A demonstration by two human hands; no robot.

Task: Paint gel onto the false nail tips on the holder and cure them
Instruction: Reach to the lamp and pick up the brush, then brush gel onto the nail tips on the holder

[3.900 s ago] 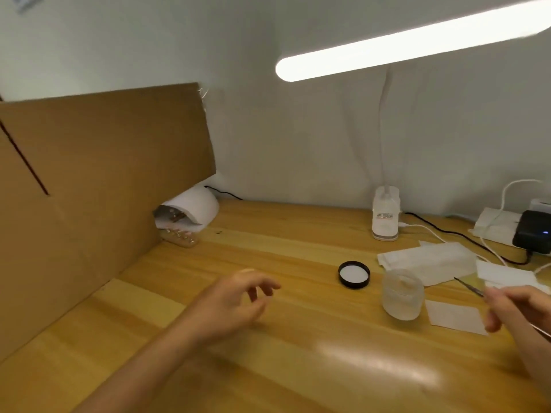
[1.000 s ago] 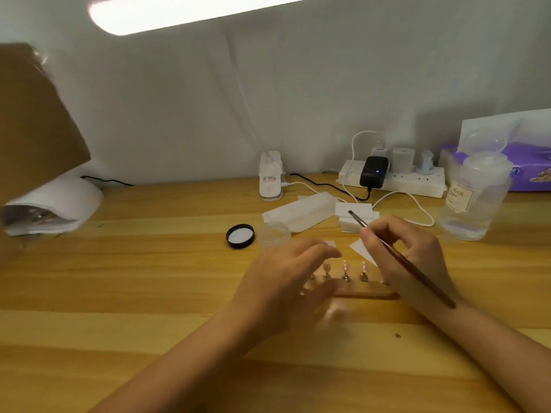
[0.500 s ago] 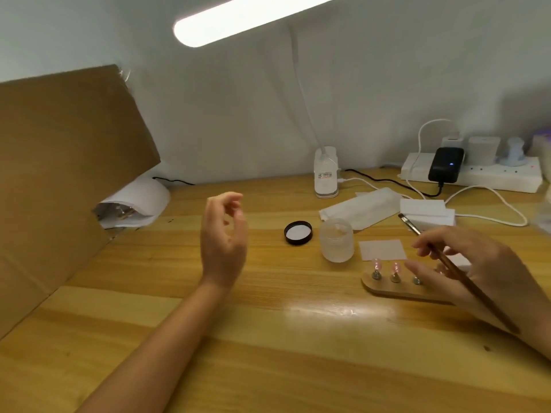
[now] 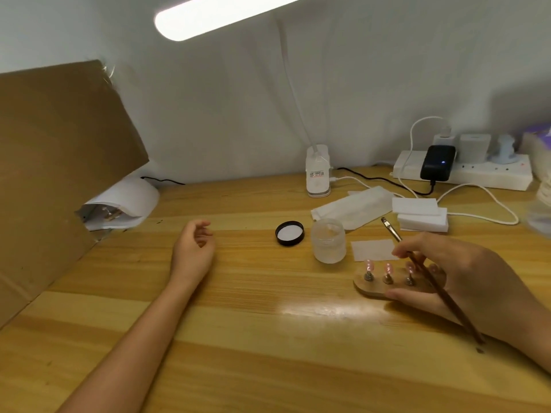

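Head view: right hand [image 4: 465,275], grip pinching brush [image 4: 423,272], touched holder [image 4: 384,286]; left hand [image 4: 193,248] slack, empty. Step judged: painting tips [image 4: 388,268]; next, load gel from jar [image 4: 328,240].

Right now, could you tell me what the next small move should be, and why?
Probably slide the holder left toward the curing lamp: the right hand already grips it along with the brush, and the left hand is free.
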